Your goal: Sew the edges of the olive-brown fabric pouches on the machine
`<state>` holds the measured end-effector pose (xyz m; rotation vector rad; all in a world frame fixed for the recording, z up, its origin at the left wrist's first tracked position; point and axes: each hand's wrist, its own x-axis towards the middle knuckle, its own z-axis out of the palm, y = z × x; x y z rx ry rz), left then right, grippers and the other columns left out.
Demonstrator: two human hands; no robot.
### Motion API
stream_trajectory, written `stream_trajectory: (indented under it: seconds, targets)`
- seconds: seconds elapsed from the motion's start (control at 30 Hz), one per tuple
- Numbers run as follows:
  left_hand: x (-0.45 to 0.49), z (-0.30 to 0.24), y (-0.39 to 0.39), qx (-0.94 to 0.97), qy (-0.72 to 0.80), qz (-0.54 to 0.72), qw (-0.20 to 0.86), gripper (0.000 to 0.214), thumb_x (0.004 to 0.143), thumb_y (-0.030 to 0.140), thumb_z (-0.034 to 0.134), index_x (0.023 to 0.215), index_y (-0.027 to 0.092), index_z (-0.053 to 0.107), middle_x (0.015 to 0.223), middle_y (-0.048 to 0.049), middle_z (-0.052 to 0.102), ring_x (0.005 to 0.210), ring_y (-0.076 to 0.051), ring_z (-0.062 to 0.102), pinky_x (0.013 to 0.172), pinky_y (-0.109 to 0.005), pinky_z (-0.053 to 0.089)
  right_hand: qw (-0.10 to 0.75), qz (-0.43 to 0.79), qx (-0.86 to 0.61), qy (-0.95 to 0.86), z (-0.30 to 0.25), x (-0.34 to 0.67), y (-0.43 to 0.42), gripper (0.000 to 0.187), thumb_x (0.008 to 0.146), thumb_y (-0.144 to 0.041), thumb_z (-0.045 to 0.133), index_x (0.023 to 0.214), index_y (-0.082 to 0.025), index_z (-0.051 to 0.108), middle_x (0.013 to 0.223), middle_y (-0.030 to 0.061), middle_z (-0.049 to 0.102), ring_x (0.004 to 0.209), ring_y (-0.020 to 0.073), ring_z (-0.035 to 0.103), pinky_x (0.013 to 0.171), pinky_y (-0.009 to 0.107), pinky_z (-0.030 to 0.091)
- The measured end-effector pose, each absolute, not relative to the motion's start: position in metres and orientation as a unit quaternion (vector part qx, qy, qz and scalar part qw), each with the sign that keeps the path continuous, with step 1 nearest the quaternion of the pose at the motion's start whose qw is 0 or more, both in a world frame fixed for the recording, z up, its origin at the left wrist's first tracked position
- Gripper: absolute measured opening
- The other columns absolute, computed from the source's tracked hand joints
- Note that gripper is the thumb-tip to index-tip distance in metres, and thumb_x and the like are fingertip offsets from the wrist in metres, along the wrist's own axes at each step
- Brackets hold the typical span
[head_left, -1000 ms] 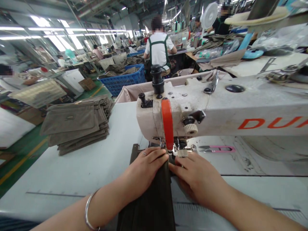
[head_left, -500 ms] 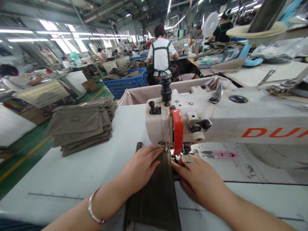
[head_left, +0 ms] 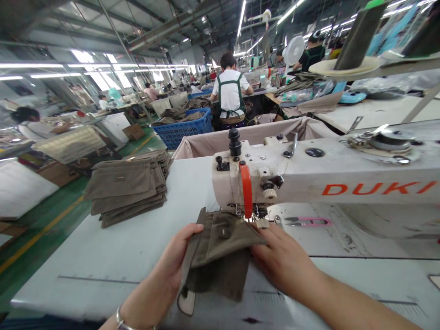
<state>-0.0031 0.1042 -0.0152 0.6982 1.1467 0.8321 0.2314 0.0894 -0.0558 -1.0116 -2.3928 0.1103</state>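
A brown fabric piece (head_left: 220,247) with a seamed flap and a small dark tab lies bunched before the sewing machine (head_left: 309,169). Its upper right part reaches the presser foot, beneath the red guard (head_left: 246,190). My left hand (head_left: 173,256) grips its left edge, thumb on top and fingers underneath. At the right edge, close to the needle area, my right hand (head_left: 280,252) has hold of the cloth, its fingertips partly hidden. A pale, dark-edged strip (head_left: 186,303) shows under the cloth's lower left corner.
A stack of similar brown pieces (head_left: 127,188) sits on the table's left. Pink-handled thread snips (head_left: 309,222) lie on the machine bed. Behind the table are a cloth-lined bin (head_left: 206,142), a blue crate (head_left: 185,129) and a seated person (head_left: 230,91).
The cloth, earlier flat and stretched toward me, is now lifted and folded, with its tab side showing. My left hand has moved left and down, away from the needle, to the cloth's edge.
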Motion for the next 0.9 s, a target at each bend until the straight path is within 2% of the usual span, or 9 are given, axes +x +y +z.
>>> stream_trajectory:
  seconds: [0.1,0.2,0.3,0.33,0.4,0.47,0.53,0.73,0.9]
  targets:
    - [-0.002,-0.019,0.086,0.281,0.477,0.316,0.770,0.049,0.089,0.055,0.044,0.097,0.010,0.062,0.077,-0.0115,0.072,0.070,-0.026,0.071,0.068,-0.036,0.057,0.285,0.054,-0.369,-0.883,-0.056,0.230,0.091,0.021,0.087,-0.012,0.050,0.102,-0.016,0.063,0.109,0.0129,0.060,0.104,0.0283,0.051,0.087,0.044,0.046]
    - [-0.030,-0.024,0.073,0.375,0.544,0.248,0.708,0.058,0.089,0.063,0.039,0.104,0.011,0.061,0.078,-0.0108,0.070,0.070,-0.027,0.070,0.066,-0.039,0.057,0.257,0.073,-0.345,-0.900,-0.055,0.230,0.089,0.012,0.088,-0.017,0.055,0.095,-0.018,0.064,0.103,0.0100,0.062,0.098,0.0254,0.053,0.085,0.042,0.046]
    - [-0.064,-0.013,0.070,0.556,0.679,0.257,0.405,0.046,0.088,0.053,0.049,0.111,0.014,0.056,0.091,-0.0119,0.069,0.085,-0.029,0.069,0.077,-0.046,0.057,0.197,0.075,-0.307,-0.928,-0.051,0.231,0.078,0.010,0.091,-0.019,0.055,0.097,-0.019,0.063,0.105,0.0070,0.063,0.098,0.0223,0.054,0.086,0.040,0.045]
    - [-0.067,-0.006,0.068,0.620,0.682,0.260,0.290,0.044,0.087,0.046,0.052,0.117,0.015,0.054,0.106,-0.0141,0.067,0.099,-0.031,0.065,0.087,-0.050,0.053,0.190,0.075,-0.299,-0.932,-0.049,0.231,0.073,0.009,0.092,-0.019,0.054,0.095,-0.020,0.063,0.104,0.0057,0.063,0.097,0.0215,0.055,0.085,0.039,0.045]
    - [-0.058,0.008,0.061,0.764,0.592,0.210,0.147,0.056,0.082,0.030,0.054,0.135,0.018,0.042,0.140,-0.0150,0.047,0.127,-0.032,0.048,0.105,-0.054,0.040,0.199,0.075,-0.289,-0.933,-0.048,0.230,0.061,0.008,0.092,-0.022,0.056,0.087,-0.020,0.062,0.095,0.0030,0.064,0.092,0.0203,0.056,0.081,0.037,0.046]
    - [-0.030,0.016,0.052,0.884,0.445,0.088,0.109,0.080,0.073,0.021,0.059,0.146,0.017,0.028,0.154,-0.0138,0.028,0.139,-0.033,0.030,0.109,-0.051,0.036,0.233,0.055,-0.279,-0.930,-0.052,0.227,0.048,0.012,0.090,-0.023,0.058,0.079,-0.020,0.061,0.087,0.0017,0.064,0.085,0.0198,0.056,0.075,0.035,0.046]
    - [0.000,0.011,0.045,0.935,0.349,0.030,0.058,0.081,0.071,0.014,0.055,0.147,0.012,0.026,0.155,-0.0139,0.024,0.142,-0.031,0.025,0.111,-0.047,0.036,0.291,0.016,-0.270,-0.918,-0.059,0.223,0.036,0.018,0.091,-0.021,0.056,0.073,-0.019,0.059,0.080,0.0008,0.064,0.080,0.0191,0.056,0.069,0.033,0.045]
    - [0.015,-0.044,0.043,0.962,0.269,-0.011,-0.042,0.061,0.081,0.007,0.046,0.142,0.008,0.036,0.150,-0.0149,0.036,0.139,-0.029,0.032,0.110,-0.042,0.039,0.379,-0.035,-0.301,-0.875,-0.075,0.221,0.021,0.034,0.098,-0.012,0.038,0.077,-0.020,0.063,0.081,-0.0015,0.068,0.077,0.0140,0.060,0.070,0.028,0.045]
    - [0.007,-0.055,0.046,0.962,0.270,0.031,-0.029,0.060,0.083,0.009,0.047,0.142,0.007,0.035,0.151,-0.0164,0.033,0.140,-0.030,0.028,0.110,-0.045,0.038,0.402,-0.040,-0.315,-0.859,-0.072,0.221,0.021,0.037,0.099,-0.011,0.036,0.081,-0.024,0.065,0.080,-0.0034,0.070,0.077,0.0123,0.063,0.072,0.026,0.045]
